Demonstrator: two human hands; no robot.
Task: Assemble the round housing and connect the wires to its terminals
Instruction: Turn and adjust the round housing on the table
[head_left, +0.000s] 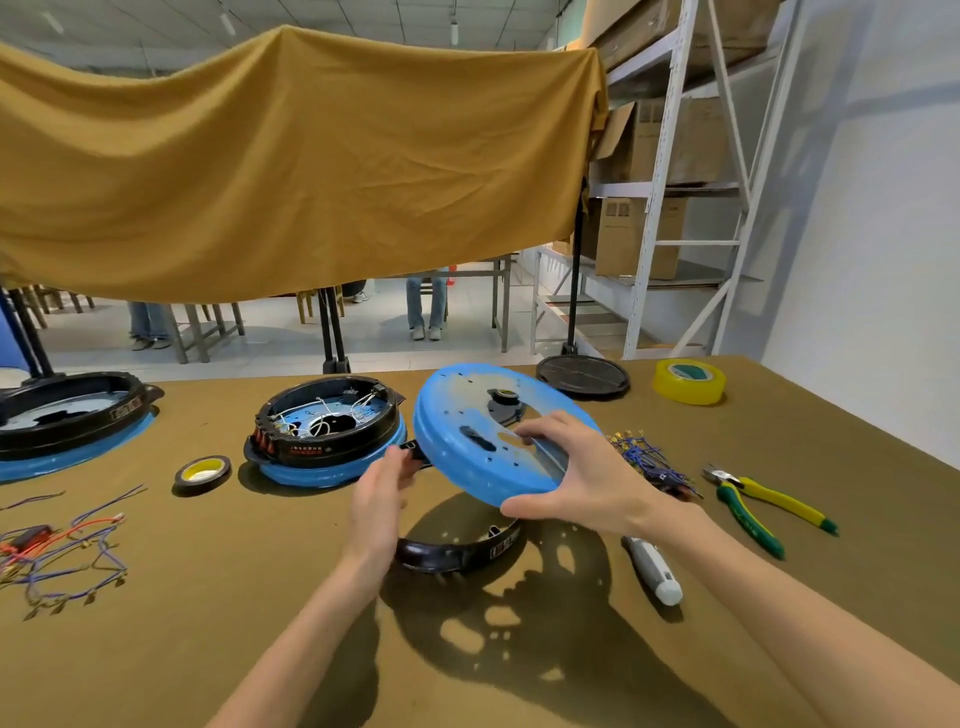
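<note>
Olive tabletop, pliers, yellow tape, loose wires

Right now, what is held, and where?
The blue disc, tilted above the table: right hand grips its near rim, left hand its black tab at the left edge.

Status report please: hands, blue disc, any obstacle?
Both hands gripping blue disc, tilted above table: right hand, left hand. Black ring lies underneath.

2 bare forearms, left grip, right grip, no sleeves, ungloved
</note>
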